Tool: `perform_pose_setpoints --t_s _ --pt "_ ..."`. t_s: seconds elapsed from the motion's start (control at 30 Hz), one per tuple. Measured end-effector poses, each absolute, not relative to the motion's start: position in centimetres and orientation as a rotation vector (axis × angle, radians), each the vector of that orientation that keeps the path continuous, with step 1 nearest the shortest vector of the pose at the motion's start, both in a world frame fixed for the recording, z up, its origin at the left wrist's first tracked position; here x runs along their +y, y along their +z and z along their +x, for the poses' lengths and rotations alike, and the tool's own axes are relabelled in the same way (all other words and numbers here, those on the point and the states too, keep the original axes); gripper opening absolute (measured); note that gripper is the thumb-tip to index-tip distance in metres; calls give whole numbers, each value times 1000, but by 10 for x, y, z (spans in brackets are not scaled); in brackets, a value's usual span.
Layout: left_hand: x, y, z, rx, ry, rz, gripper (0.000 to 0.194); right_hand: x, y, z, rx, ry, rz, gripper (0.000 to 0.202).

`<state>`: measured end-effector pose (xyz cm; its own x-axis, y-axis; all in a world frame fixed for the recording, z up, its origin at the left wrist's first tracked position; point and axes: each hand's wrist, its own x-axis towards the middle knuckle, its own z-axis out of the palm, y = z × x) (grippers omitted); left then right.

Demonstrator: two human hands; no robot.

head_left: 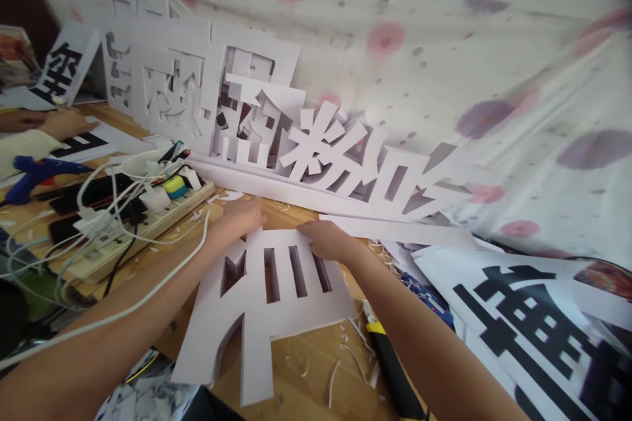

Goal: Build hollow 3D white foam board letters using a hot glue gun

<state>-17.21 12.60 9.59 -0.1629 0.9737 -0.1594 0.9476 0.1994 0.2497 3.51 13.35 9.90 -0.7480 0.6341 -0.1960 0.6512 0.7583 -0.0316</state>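
Observation:
A white foam-board cut-out of a character (284,322) lies in front of me, partly over the wooden table, its slots showing the board's thickness. My left hand (244,214) is closed at its far left edge, the fingertips partly hidden. At the far right edge my right hand (328,240) grips the same cut-out, fingers bent over the rim. Just beyond the hands lies a long white foam-board strip (405,231). More white cut-out characters (316,145) lean upright against the wall behind.
To the left, a power strip (143,230) carries tangled cables and chargers, with a blue glue gun (47,174) beside it. A co-worker's hand (66,123) rests on printed paper. At right are a black-and-yellow-handled tool (392,368) and printed character sheets (494,322). Scraps litter the table (306,375).

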Motion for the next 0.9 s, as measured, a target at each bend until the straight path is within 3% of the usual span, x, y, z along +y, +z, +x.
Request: perform_pose_setpoints --t_s 0.43,0.9 --pt "120 87 -168 2298 -37 1836 41 134 100 35 2777 -168 1021 40" --pt "114 83 -164 2376 42 1801 40 132 97 57 2885 -433 1116 59"
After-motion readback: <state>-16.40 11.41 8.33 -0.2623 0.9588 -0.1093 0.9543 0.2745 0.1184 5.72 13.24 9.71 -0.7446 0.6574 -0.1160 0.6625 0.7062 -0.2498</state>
